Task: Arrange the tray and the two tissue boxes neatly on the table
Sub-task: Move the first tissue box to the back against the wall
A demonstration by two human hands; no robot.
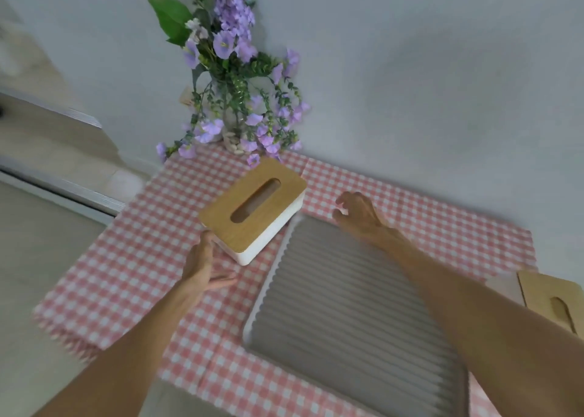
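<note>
A white tissue box with a wooden slotted lid [252, 208] stands askew on the pink checked tablecloth, left of the tray. The grey ribbed tray with a white rim [341, 306] lies in the middle, its far corner close to that box. A second wooden-lidded tissue box [550, 299] shows partly at the right edge, behind my right forearm. My left hand [202, 265] is open, its fingertips at the near left corner of the first box. My right hand [357, 214] hovers open over the tray's far edge, fingers curled, holding nothing.
A glass vase of purple flowers and green leaves [234, 100] stands at the table's far edge against the white wall, just behind the first box. The table's left edge [63, 315] drops to a pale floor.
</note>
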